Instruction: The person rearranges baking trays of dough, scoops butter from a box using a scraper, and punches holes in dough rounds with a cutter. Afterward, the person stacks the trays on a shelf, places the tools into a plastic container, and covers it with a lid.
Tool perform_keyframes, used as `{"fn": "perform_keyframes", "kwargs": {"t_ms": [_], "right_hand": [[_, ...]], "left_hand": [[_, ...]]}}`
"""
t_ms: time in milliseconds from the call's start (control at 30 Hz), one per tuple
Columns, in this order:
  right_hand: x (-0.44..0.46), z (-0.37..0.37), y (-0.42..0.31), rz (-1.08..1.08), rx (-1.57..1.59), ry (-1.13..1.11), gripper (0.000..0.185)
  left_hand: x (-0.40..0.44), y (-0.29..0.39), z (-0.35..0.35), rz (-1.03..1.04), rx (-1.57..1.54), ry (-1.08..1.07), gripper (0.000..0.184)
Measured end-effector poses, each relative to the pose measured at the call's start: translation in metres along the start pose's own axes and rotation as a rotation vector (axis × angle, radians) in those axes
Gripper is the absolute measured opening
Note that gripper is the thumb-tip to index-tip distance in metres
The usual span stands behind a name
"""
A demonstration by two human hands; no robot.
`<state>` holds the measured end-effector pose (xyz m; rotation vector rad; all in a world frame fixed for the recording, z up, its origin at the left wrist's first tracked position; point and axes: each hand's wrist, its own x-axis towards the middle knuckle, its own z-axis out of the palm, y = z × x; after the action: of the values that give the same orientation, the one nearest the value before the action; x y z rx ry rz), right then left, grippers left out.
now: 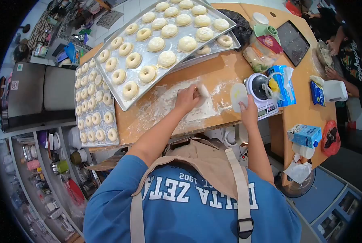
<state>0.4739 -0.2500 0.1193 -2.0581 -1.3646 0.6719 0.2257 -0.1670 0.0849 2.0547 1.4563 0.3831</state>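
Note:
My left hand (188,99) is closed on a small pale piece of dough (204,90), held over the floured part of the wooden table (142,128). Its exact shape is partly hidden by my fingers. In my right hand (250,112) is a flat white plastic dough scraper (238,95) with rounded edges, gripped at its lower end. Just right of the scraper stands a white kitchen scale (266,108). Beyond my left hand, a large metal tray (115,94) carries many dough rings and rounds dusted with flour.
Another tray (108,140) of dough rings lies at the left. A bagged food packet (262,52), a blue carton (286,95) and a black baking pan (293,42) stand on the right side. At far right, another person's hands (331,73) are by a bowl (323,54).

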Motion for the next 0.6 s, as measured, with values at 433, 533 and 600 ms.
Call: {"fn": "perform_keyframes", "kwargs": {"t_ms": [433, 533, 600], "right_hand": [[0.031, 0.001, -0.017, -0.085, -0.107, 0.007, 0.026], [0.045, 0.0, -0.022, -0.056, -0.241, -0.011, 0.029], [0.053, 0.008, -0.014, 0.03, -0.266, 0.009, 0.031]], "left_hand": [[-0.009, -0.014, 0.003, -0.022, 0.088, 0.128, 0.049], [-0.002, -0.005, -0.011, 0.026, -0.096, 0.256, 0.048], [0.006, -0.002, -0.023, 0.065, -0.301, 0.265, 0.047]]}}
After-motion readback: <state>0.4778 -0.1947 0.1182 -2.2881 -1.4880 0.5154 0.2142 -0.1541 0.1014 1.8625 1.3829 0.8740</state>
